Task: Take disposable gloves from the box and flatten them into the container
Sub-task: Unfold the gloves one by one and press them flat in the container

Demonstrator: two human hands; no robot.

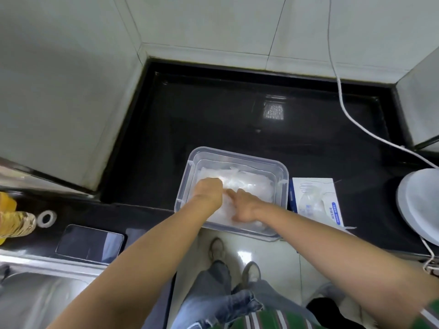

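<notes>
While both hands are down inside the one clear plastic container (283,173), the stack of translucent gloves (249,184) lies flat on its floor beneath them. How many gloves make up the stack cannot be counted, since the sheets blur into one pale mass.

The left hand (209,191) rests knuckles-up on the left part of the stack. Its fingers are tucked under and out of sight, so whether they grip a glove or only press cannot be told. The right hand (242,208) lies just beside it with one finger stretched straight toward the left hand and flat on the gloves. It grips nothing that shows, and its other fingers are hidden under the palm.

The container sits at the front edge of the black table (213,119), its near rim partly covered by the forearms. One blue-and-white glove box (317,200) stands just to its right, touching or nearly so, with a glove poking out of its opening; the print is too small to read.

Also on the table are one dark phone (90,243), one small roll of tape (46,218) and one white cable (356,125). One white round object (420,205) is cut off at the right edge, and one steel sink (35,300) at the lower left.
</notes>
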